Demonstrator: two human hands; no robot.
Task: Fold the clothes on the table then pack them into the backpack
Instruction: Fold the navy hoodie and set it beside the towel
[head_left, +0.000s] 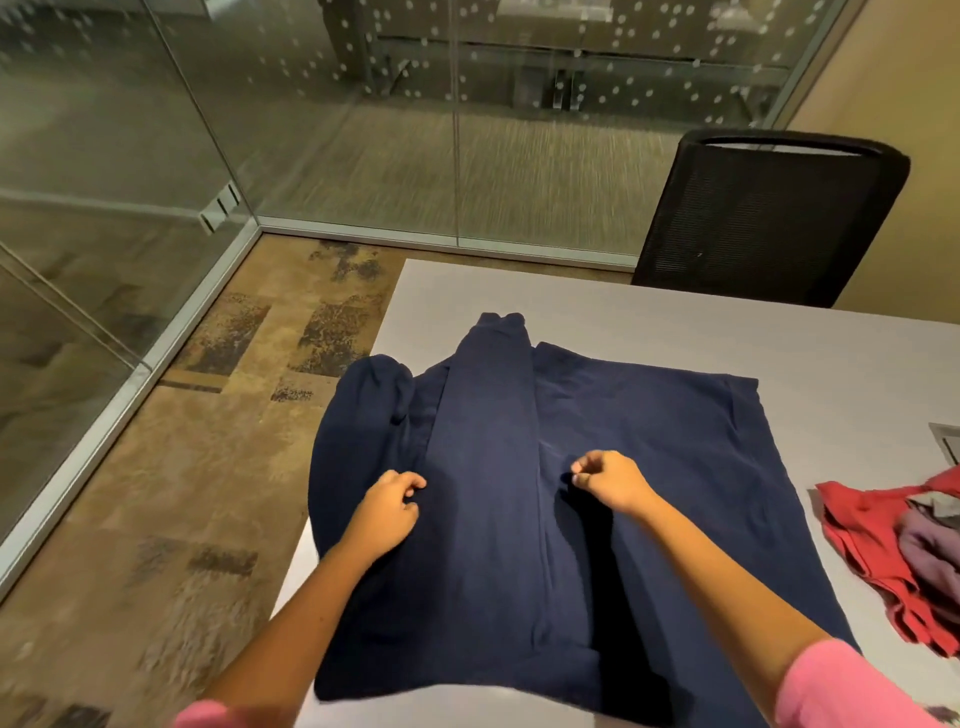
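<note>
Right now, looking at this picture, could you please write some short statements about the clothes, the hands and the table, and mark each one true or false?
1. The navy garment lies spread on the table. True.
2. Both hands are on the red garment. False: the left hand and right hand are on the navy garment.
3. Part of the navy garment hangs over the table's left edge. True.
4. The black chair stands at the near side. False: it stands at the far side.

1. Pink sleeves are worn on both arms: a left sleeve (208, 717) and a right sleeve (852, 691).
2. The sleeves are pushed up, so both forearms are left bare.
3. The left hand (387, 506) and right hand (613, 480) are bare.
</note>
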